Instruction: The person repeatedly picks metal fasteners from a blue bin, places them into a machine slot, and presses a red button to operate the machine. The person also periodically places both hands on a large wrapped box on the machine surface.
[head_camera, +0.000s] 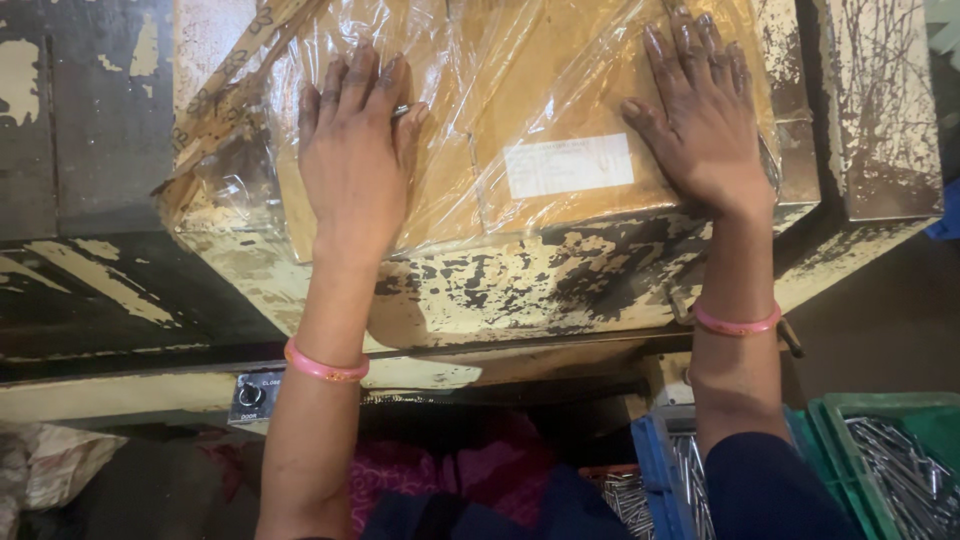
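Observation:
A brown cardboard box (545, 110) wrapped in clear plastic film lies on a worn cream-painted metal machine top (500, 280). A white label (568, 165) sits on the box's near side. My left hand (355, 150) lies flat, fingers spread, on the left part of the wrapped box. My right hand (700, 115) presses flat on the right part, just beside the label. Both wrists wear pink bangles. Neither hand grips anything.
Strips of brown tape (225, 95) hang at the box's left. A small switch knob (250, 393) sits under the machine edge. Below right stand a blue crate (655, 460) and a green crate (850, 410) holding several metal rods. Crumpled paper (50, 465) lies at the lower left.

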